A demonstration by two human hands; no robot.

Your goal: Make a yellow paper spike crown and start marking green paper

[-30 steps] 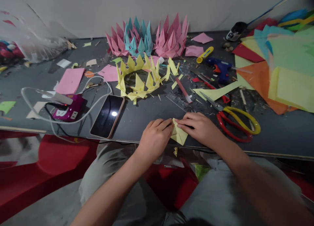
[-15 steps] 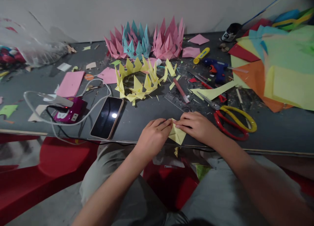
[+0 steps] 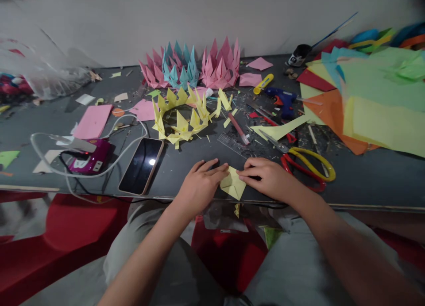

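At the near edge of the counter [image 3: 372, 182] lies the small folded yellow paper [image 3: 235, 186], between the two hands. The left hand [image 3: 201, 189] has its fingers more spread than half a second ago and has drawn a little to the left, so more of the paper shows. Its fingertips touch the paper's left side. The right hand [image 3: 270, 180] has its fingers together, tips on the right side, as before; whether either hand pinches or only presses, I cannot tell.

Just beyond the right wrist, the scissors [image 3: 289, 152] lie close, in the way on that side. To the left are the phone [image 3: 141, 164] and a purple adapter [image 3: 94, 158] with cables. Farther stands a yellow paper crown [image 3: 182, 125], and behind it pink and blue crowns [image 3: 181, 71]. At far right, a black cup [image 3: 298, 56] holds a brush [image 3: 335, 29].
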